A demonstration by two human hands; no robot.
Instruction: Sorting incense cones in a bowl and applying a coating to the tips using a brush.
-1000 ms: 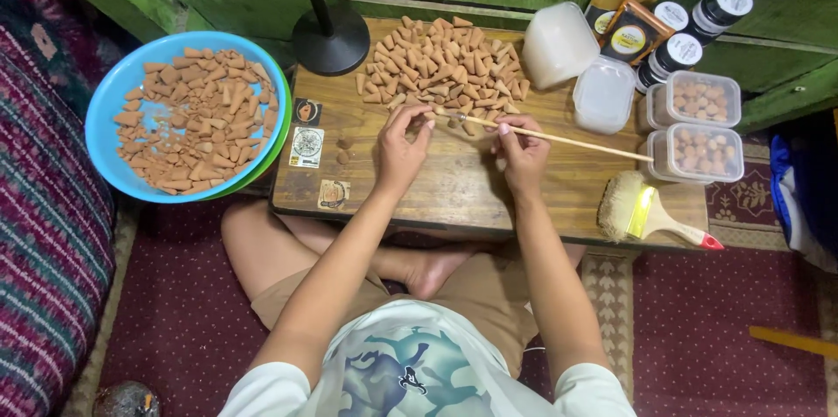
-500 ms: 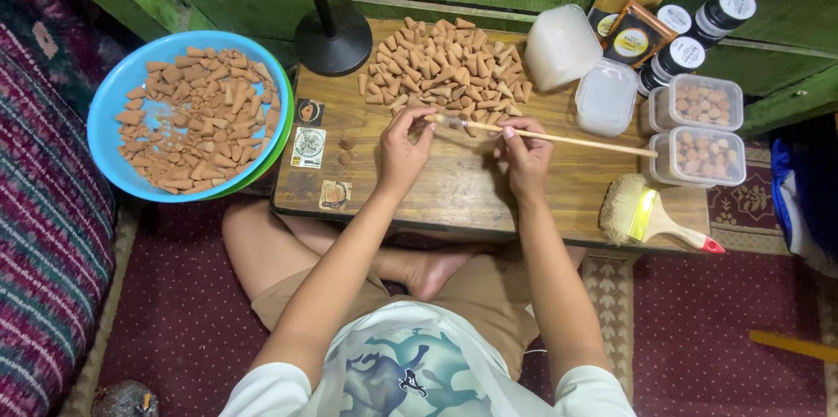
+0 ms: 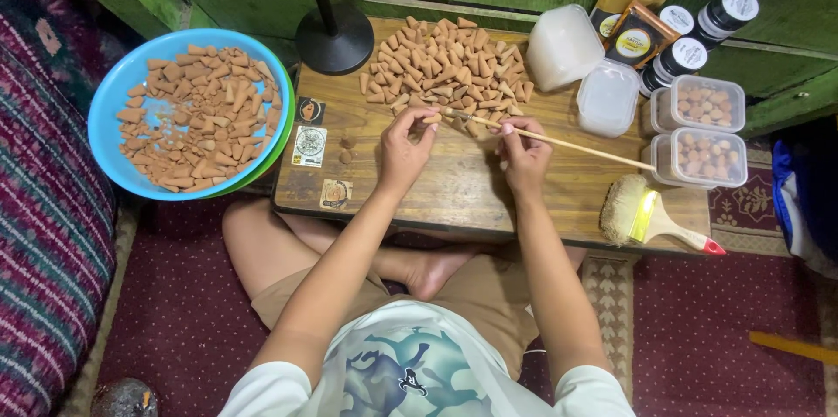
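Observation:
A heap of small brown cones (image 3: 445,68) lies on the low wooden table (image 3: 454,186). My left hand (image 3: 403,148) pinches one brown cone (image 3: 431,118) at the heap's near edge. My right hand (image 3: 524,155) grips a thin wooden stick (image 3: 567,144) that runs from the cone out to the right, its tip meeting the cone in my left fingers. Both hands hover just above the table top.
A blue bowl (image 3: 122,103) of brown cones sits at the left. A black lamp base (image 3: 333,37) stands behind. Clear lidded tubs (image 3: 698,155), dark jars (image 3: 690,55), pouches and a white container (image 3: 559,46) are at the right; a brush (image 3: 646,216) lies near the front edge.
Both hands have stayed at the heap's near edge; the stick's tip has come against the cone between my left fingers.

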